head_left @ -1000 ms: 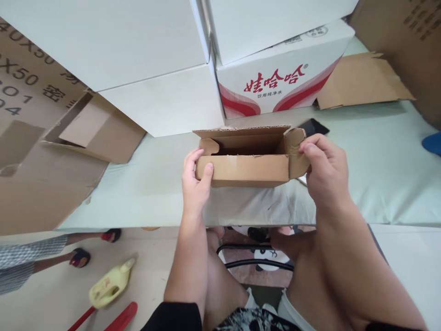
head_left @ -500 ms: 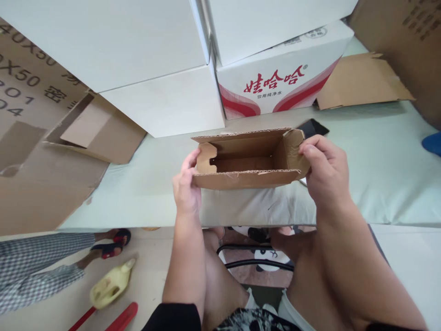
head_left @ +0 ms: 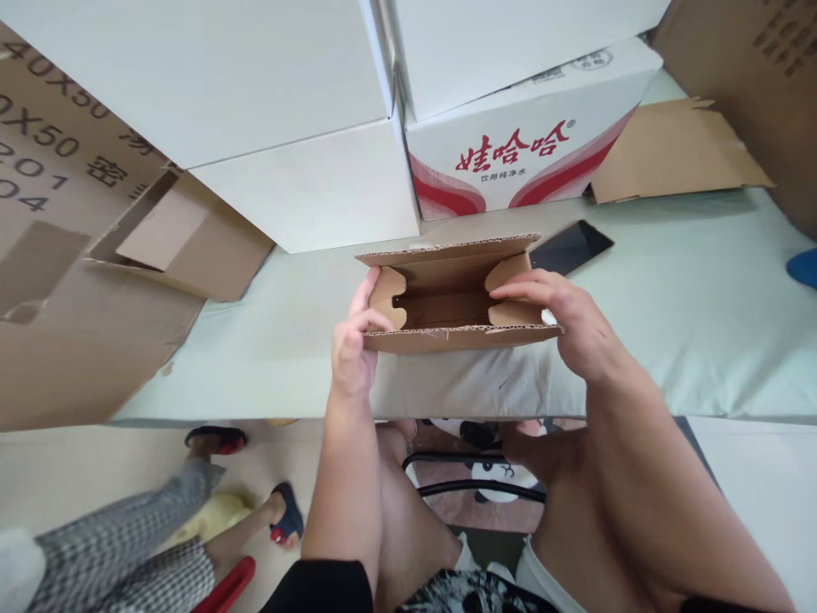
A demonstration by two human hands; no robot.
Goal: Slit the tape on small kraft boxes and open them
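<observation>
A small brown cardboard box [head_left: 456, 340] stands on the pale green cloth with its top open toward me. Its long flaps stick up, and notched short flaps fold inward at both ends. My left hand [head_left: 356, 345] grips the box's left end, fingers around the edge and one fingertip on the left flap [head_left: 386, 294]. At the other end my right hand [head_left: 565, 319] holds the box, its fingers stretched over the inward-folded right flap [head_left: 507, 274]. Just behind that hand a dark phone-like slab [head_left: 574, 245] lies on the cloth.
A white and red carton [head_left: 523, 162] and white boxes [head_left: 306, 187] stand behind. Large brown cartons [head_left: 51, 247] fill the left, and a flattened cardboard piece [head_left: 682, 149] lies back right. Another person's legs [head_left: 146, 528] are at lower left, over a yellow item [head_left: 223, 515].
My right hand has folded the box's right flap inward, moving slightly left, and the dark slab shows more. My left fingers have shifted onto the left flap. The other person has stepped right.
</observation>
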